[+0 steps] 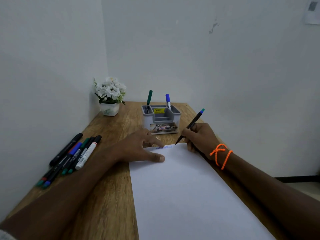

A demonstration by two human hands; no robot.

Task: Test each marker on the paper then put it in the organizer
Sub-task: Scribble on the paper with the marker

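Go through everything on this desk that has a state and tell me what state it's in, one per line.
Right hand: gripping black marker, uncapped, tip at the paper's far edge.
Left hand: fingers flat on paper.
Paper: blue scribble at top.
Organizer: upright, holding green marker and blue marker, both capped.
Marker pile: lying capped.

Table (pixel 110 196) showing wood grain, brown, low sheen. Paper (pixel 181 196) lying smooth, matt white. Organizer (pixel 161 118) looking like grey plastic, smooth, carrying glossy printed label on front and yellow sticker inside. Markers (pixel 72 156) on table showing smooth plastic barrels, slight gloss. Flower pot (pixel 109 109) looking white, glossy; flowers appearing artificial, material unclear. Wrist cord (pixel 220 155) appearing knotted orange thread. Walls appearing matt, painted.
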